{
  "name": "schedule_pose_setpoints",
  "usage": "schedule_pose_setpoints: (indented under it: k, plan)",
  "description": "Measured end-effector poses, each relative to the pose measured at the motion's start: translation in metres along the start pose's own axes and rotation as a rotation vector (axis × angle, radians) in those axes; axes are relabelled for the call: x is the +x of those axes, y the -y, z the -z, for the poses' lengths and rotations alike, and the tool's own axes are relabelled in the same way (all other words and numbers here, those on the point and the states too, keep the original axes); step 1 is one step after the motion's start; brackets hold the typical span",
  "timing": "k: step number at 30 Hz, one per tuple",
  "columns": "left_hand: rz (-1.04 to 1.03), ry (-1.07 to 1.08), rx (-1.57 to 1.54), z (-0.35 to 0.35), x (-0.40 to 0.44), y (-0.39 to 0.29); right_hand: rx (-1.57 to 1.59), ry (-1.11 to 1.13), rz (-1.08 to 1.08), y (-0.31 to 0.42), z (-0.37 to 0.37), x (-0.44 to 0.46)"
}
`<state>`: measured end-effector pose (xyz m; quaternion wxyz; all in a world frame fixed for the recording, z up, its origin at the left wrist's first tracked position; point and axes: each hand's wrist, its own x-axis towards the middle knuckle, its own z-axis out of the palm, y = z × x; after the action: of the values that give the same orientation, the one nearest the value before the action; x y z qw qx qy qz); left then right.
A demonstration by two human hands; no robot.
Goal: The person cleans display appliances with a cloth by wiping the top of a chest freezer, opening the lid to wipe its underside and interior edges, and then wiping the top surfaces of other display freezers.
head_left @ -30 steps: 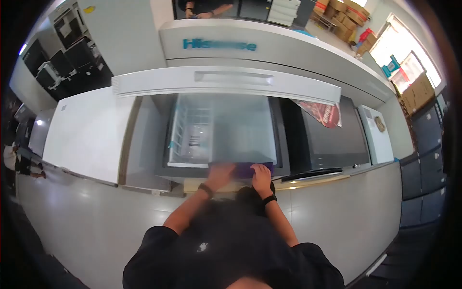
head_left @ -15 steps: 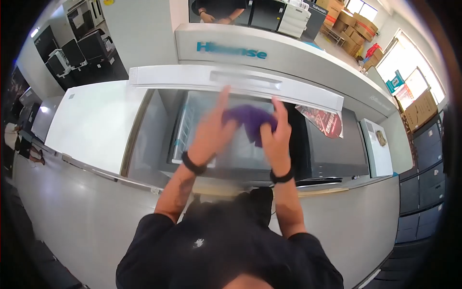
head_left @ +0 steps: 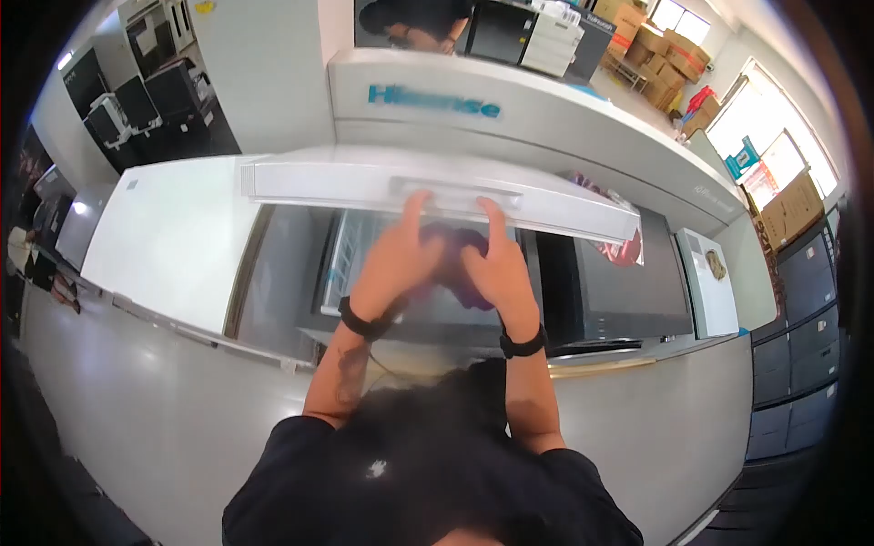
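Observation:
A raised white freezer lid with a recessed handle stands across the chest freezer's opening. My left hand reaches up to the lid's lower edge, index finger stretched onto it. My right hand does likewise, a little to the right. Between the two hands hangs a bunched purple cloth, its folds by both thumbs; motion blurs it, and the grip is partly hidden. Below them lies the open freezer, with a white wire basket at its left inside.
A white freezer top adjoins on the left. To the right are a dark grey freezer top and a narrow white unit. Behind the lid runs a white ledge with teal lettering. Dark cabinets line the far right.
The lid has tipped down and toward me, now covering part of the leaflet at the right. Both hands have come onto its edge, and the purple cloth has moved slightly lower.

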<state>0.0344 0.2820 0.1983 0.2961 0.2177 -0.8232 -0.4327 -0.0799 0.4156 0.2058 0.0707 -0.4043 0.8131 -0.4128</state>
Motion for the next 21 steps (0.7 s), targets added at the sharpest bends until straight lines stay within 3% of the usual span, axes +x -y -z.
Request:
schedule_pose_setpoints:
  k: [1, 7, 21]
  plan:
    - [-0.015, 0.0, 0.014, 0.0, -0.007, 0.003, -0.03, 0.044, -0.085, 0.005, -0.001, -0.007]
    - [0.085, 0.029, -0.064, -0.003, -0.03, 0.008, 0.085, 0.055, -0.1, -0.001, -0.01, -0.028]
    - [0.091, -0.001, -0.042, -0.013, -0.053, 0.019, 0.153, 0.017, -0.03, -0.026, -0.028, -0.048]
